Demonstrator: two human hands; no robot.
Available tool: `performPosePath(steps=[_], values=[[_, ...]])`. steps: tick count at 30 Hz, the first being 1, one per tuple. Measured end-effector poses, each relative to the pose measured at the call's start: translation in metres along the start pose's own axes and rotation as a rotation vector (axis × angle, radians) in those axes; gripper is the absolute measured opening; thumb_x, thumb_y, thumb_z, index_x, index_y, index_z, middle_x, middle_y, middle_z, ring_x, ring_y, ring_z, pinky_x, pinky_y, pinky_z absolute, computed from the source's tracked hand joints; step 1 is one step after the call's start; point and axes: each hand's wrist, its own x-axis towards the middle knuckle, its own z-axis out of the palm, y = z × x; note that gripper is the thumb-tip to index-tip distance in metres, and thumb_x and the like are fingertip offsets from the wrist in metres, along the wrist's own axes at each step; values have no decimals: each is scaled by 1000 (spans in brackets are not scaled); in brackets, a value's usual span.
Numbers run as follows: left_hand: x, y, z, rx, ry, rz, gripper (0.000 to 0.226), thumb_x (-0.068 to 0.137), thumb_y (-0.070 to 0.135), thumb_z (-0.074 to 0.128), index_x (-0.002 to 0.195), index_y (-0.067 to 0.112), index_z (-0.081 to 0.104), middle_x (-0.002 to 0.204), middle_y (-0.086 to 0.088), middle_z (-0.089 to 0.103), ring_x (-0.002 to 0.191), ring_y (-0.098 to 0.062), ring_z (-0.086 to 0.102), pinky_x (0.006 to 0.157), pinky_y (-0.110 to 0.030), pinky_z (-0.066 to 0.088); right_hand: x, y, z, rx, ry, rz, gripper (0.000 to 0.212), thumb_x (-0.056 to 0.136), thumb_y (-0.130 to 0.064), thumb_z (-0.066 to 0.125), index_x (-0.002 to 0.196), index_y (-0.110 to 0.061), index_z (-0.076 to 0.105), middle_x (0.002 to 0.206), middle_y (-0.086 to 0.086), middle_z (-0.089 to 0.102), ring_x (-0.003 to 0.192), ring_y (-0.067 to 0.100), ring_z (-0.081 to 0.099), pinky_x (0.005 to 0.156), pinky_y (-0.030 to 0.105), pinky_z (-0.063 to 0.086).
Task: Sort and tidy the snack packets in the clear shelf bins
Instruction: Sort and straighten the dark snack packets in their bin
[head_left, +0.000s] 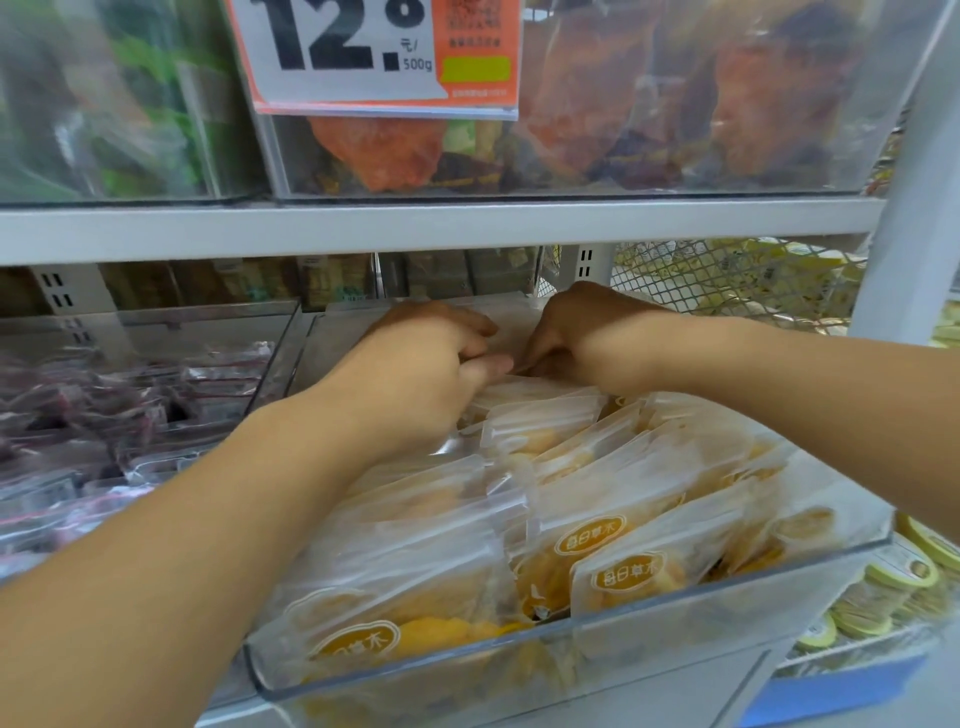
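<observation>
A clear plastic bin (519, 670) on the lower shelf holds several frosted packets of yellow dried fruit (613, 499) with orange oval labels, leaning in rough rows. My left hand (415, 374) and my right hand (587, 338) reach deep into the back of this bin, close together, fingers curled down onto the rearmost packets (524, 395). Both hands seem to pinch the top edges of those packets; the fingertips are hidden behind them.
To the left stands a clear bin (280, 343) of packets with red-purple print (130, 415). The grey shelf board (467, 223) hangs low above my hands. Upper bins hold orange snacks (649, 104) behind a price sign (363, 52). A white upright (904, 249) and wire mesh (727, 275) stand at right.
</observation>
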Motion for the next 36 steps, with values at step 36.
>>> performPosePath(steps=[36], values=[[4, -6, 7, -124, 44, -133, 37, 87, 31, 71, 108, 47, 46, 110, 6, 64, 95, -22, 63, 87, -41, 55, -13, 2, -8, 627, 181, 153, 25, 93, 3, 61, 104, -11, 79, 87, 13, 76, 70, 18, 74, 69, 31, 63]])
